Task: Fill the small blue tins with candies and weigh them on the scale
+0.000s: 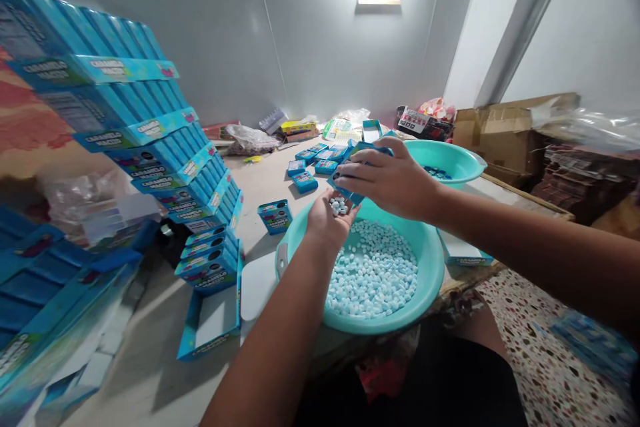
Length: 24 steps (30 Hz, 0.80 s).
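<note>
My left hand [327, 223] is cupped palm up above a teal plastic basin [431, 260], holding a small heap of pale blue-white candies [339, 206]. Many more of these candies [373, 270] fill the basin's bottom. My right hand [387, 177] grips a small blue candy box [343, 188], tilted just above my left palm. Its fingers hide much of the box. A second teal basin [443, 160] stands beyond my right hand, with a few dark blue items [437, 173] inside.
Tall stacks of blue cartons [100, 73] rise at the left of the table [260, 177]. Several small blue boxes [303, 181] lie on it, and plastic bags and packets stand along the back wall. A cardboard box [493, 137] sits at the right, above a speckled floor [540, 340].
</note>
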Tool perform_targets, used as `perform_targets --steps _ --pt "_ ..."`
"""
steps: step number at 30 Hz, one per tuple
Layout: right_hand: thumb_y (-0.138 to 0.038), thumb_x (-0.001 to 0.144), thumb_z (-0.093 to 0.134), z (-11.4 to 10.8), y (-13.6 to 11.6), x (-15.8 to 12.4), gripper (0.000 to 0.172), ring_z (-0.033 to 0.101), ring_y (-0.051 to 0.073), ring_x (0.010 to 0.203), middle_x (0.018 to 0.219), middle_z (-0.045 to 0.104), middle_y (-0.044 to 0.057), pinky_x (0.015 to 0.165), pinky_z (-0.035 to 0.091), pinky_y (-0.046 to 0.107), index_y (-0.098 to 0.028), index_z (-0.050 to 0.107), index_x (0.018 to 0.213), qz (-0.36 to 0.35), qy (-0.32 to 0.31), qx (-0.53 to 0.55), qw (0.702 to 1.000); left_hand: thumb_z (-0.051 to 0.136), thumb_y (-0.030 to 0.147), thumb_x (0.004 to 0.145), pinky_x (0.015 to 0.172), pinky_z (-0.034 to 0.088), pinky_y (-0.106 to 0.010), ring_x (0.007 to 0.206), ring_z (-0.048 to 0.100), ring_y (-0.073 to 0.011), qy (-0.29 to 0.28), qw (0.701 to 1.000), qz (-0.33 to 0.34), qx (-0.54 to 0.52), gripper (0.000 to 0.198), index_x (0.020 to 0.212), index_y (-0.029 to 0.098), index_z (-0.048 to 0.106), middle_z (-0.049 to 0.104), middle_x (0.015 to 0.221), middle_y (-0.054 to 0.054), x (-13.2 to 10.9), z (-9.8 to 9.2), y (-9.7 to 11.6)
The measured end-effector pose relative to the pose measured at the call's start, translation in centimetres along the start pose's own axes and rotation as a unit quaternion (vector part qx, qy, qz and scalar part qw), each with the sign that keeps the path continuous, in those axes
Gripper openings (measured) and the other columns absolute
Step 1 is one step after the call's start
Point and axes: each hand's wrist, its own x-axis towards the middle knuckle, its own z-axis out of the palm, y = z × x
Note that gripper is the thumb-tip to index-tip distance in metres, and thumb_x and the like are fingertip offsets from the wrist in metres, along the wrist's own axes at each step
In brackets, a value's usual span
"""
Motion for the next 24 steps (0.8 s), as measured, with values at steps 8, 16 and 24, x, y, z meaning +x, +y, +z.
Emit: perform_targets --steps 8,16,24 --pt "-0.038 0.075 0.076 2.1 -0.3 0.7 0.036 0.063 0.021 0.083 0.095 0.073 0.005 0.073 0.048 0.036 -0.017 0.067 0.103 0.313 0.077 0.297 0.899 0.050 0.058 0.097 0.123 0.027 -0.037 0.139 0.049 -0.0213 -0.027 0.956 0.209 0.202 0.040 0.116 0.025 0.063 0.060 0.141 -0.006 -1.0 -2.3 1.6" --pt "-0.041 0.075 0.075 4.2 -4.0 2.7 0.036 0.065 0.020 0.088 0.096 0.072 0.005 0.080 0.056 0.037 -0.018 0.063 0.098 0.276 0.100 0.587 0.754 0.081 0.051 0.076 0.078 0.057 -0.029 0.090 0.068 -0.0201 -0.186 0.858 0.286 0.384 0.049 0.110 0.020 0.064 0.073 0.106 -0.008 -3.4 -6.0 5.3" --pt "-0.043 0.092 0.059 6.9 -4.9 4.1 0.040 0.068 0.025 0.103 0.121 0.071 0.012 0.083 0.055 0.035 -0.016 0.067 0.120 0.207 -0.149 0.326 0.910 0.089 0.039 0.065 0.077 0.056 -0.025 0.088 0.069 -0.0191 -0.005 0.813 0.373 0.447 0.050 0.107 0.019 0.070 0.073 0.102 -0.006 -7.3 -13.6 12.3"
